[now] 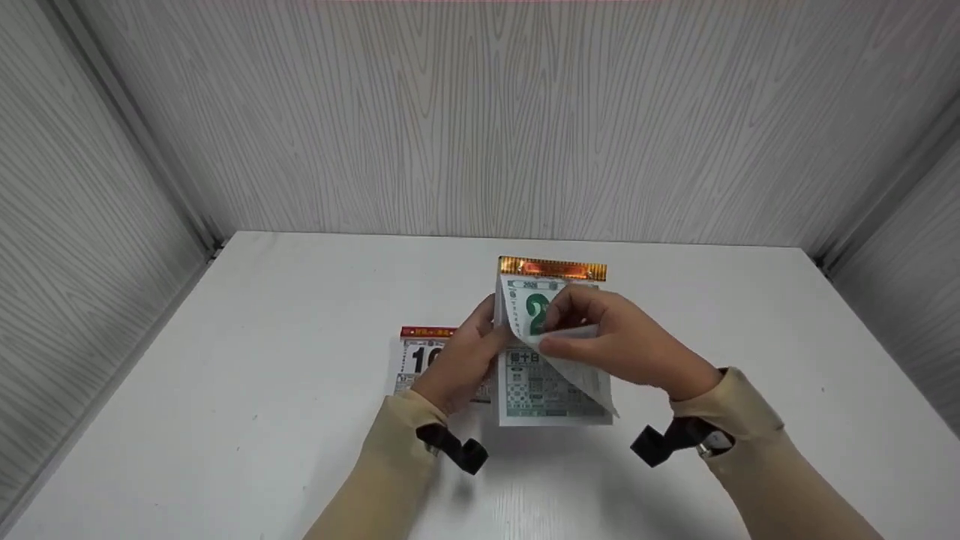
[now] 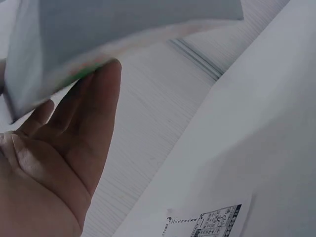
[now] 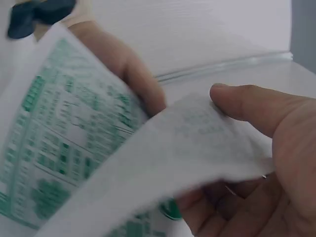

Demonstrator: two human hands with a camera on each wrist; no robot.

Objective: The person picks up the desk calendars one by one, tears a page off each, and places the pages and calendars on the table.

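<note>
Grip first: right hand [image 1: 622, 341] pinches the lower part of a thin white top sheet with a big green numeral [image 1: 559, 330], thumb and fingers closed on the paper, sheet curled up and back toward the binding. Right wrist view confirms it: thumb [image 3: 247, 106] on top of the bent page, fingers beneath.

Left hand [image 1: 461, 360] steadies the left edge of the white tear-off calendar pad with green print and a gold foil header strip [image 1: 551, 375]; fingers look straight against the block rather than wrapped, per left wrist view, fingertip [image 2: 106, 79] touching the pad's underside edge.

Pad lies near the middle of the white table [image 1: 225, 390], header away from the person. Second calendar pad, red header and black numeral [image 1: 420, 356], lies just left, partly under the left hand.

Progress, as judged: sheet lifted and peeled back but attached at the header; tearing free or folding over not yet done.
</note>
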